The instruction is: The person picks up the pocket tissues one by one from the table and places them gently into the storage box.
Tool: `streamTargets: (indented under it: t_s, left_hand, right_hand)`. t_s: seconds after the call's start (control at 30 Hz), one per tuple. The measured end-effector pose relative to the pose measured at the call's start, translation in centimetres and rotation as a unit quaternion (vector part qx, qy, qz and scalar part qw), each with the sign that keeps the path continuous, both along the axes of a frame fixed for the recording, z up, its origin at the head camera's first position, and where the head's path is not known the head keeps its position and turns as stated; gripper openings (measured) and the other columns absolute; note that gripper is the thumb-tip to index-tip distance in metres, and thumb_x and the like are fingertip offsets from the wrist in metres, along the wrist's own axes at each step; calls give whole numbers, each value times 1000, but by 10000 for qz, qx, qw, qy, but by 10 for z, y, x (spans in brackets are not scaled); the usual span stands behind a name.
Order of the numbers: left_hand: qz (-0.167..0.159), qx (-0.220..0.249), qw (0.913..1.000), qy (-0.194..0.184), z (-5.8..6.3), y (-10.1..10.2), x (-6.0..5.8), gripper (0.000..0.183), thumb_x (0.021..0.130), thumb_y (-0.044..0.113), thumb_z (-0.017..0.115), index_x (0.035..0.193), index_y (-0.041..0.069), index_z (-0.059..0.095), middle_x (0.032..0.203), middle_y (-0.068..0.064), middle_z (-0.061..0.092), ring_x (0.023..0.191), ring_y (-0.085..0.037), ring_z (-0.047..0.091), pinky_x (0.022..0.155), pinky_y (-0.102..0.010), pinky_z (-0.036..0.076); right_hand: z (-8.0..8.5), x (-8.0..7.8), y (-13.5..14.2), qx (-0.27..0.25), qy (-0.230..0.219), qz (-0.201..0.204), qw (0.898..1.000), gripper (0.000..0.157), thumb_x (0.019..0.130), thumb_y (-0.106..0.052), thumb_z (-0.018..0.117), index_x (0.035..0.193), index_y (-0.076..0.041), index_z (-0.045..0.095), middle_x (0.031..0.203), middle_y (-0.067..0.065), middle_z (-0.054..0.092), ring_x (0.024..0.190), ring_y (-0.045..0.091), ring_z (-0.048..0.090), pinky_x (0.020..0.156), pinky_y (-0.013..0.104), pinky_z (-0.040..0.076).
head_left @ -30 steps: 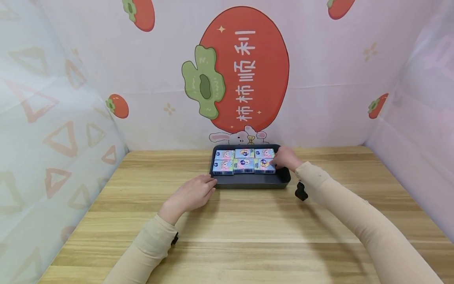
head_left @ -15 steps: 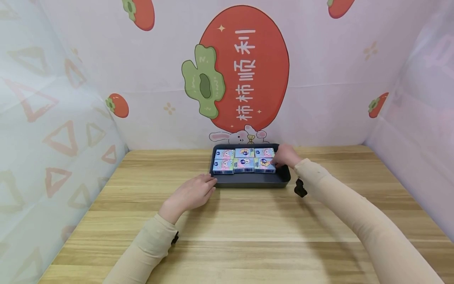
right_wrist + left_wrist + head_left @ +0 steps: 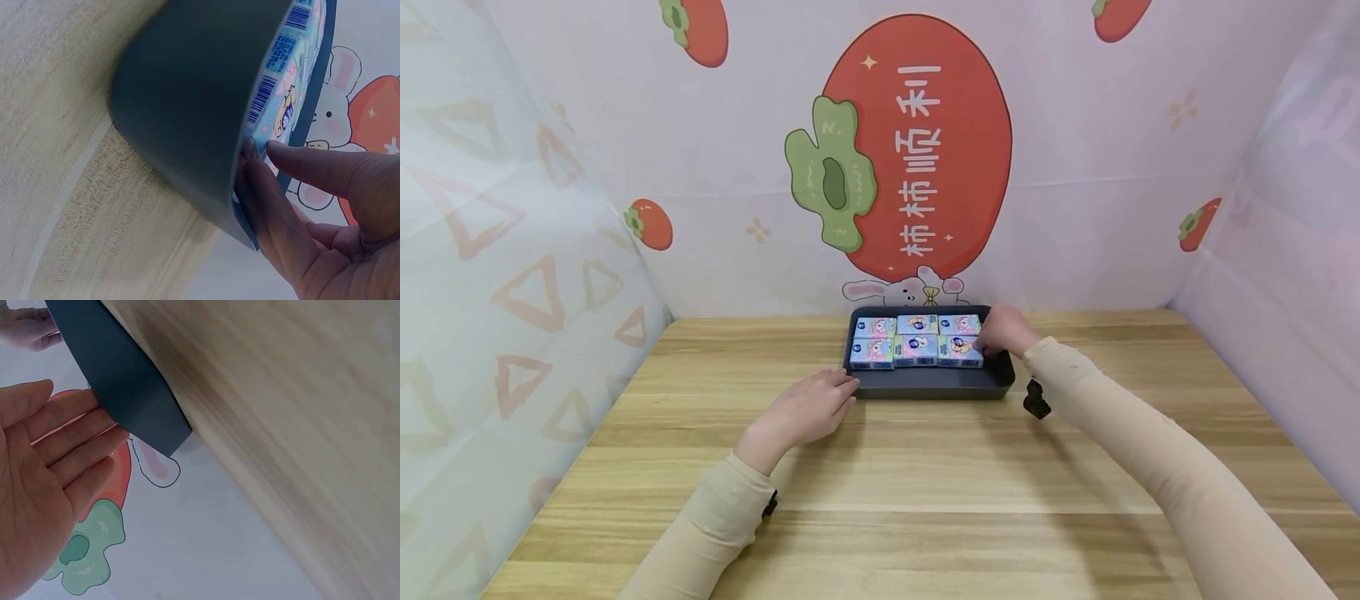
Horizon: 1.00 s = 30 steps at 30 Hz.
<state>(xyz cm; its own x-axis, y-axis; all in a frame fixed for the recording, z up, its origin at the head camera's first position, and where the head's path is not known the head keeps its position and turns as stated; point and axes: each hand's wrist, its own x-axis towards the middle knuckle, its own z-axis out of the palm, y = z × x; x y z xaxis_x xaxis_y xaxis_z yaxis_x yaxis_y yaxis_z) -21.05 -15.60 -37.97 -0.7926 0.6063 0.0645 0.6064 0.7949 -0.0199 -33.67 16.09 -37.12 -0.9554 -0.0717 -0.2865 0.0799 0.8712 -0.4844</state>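
A dark grey rectangular tray stands against the back of the table. Two rows of small blue-and-pink tissue packs lie flat inside, close together. My right hand reaches over the tray's right end and pinches the edge of the front right tissue pack. In the right wrist view, thumb and fingers meet at that pack's corner, the fingers partly hidden by the tray wall. My left hand rests extended fingertips on the tray's front left corner; its palm and straight fingers show in the left wrist view.
The wooden table stretches in front of the tray. Behind it rises a fabric backdrop printed with persimmons and a rabbit. Similar cloth walls stand left and right. A strip of bare tray floor lies before the packs.
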Motion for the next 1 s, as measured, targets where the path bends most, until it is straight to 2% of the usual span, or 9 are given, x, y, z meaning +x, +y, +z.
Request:
streamTargets:
  t_s: [0.17,0.33,0.43,0.6,0.7,0.83,1.0]
  left_hand:
    - [35,25,10000,-40,0,0,0,37,98,21,48,125,-1,60,127,-19,59,122,-34,53,106,-44,42]
    - [61,58,9999,-63,0,-1,-1,37,98,21,49,125,-1,60,128,-19,58,122,-35,53,107,-45,42]
    - [104,62,9999,-75,-1,-1,-1,37,98,22,49,125,0,60,128,-19,58,122,-34,53,106,-44,43]
    - [223,129,9996,-99,-1,0,-2,38,99,25,48,127,2,60,129,-16,59,121,-30,55,105,-43,44]
    - [210,316,9993,43,1,1,-4,38,99,25,49,126,2,61,127,-16,60,118,-30,57,102,-44,47]
    - [287,573,9969,457,5,1,-7,37,98,25,51,124,1,61,126,-16,60,119,-30,56,102,-43,47]
    - [538,719,9922,861,7,1,-12,43,99,27,48,131,0,54,136,-18,51,131,-35,43,114,-47,33]
  right_hand:
    - [0,1,2,-129,106,131,9998,17,80,-12,75,85,5,74,73,12,72,69,20,71,70,33,59]
    - [1,2,5,-501,151,35,9986,18,81,-9,74,91,6,72,80,13,73,66,16,69,67,30,60]
    - [6,7,8,-781,232,-50,9967,21,85,-10,69,97,7,70,87,16,72,70,18,69,67,29,60]
    - [15,15,14,-999,392,-188,9940,28,94,-18,58,107,6,63,99,21,68,86,29,69,77,36,60]
    - [22,17,22,-1021,421,-305,9934,33,96,-22,54,113,6,60,107,24,66,96,33,67,84,40,57]
    - [30,23,33,-829,527,-310,9947,41,97,-27,51,119,7,58,114,26,63,102,36,63,88,43,55]
    - [33,35,44,-545,1001,-47,9935,48,98,-34,48,123,7,56,122,28,56,111,39,55,91,49,51]
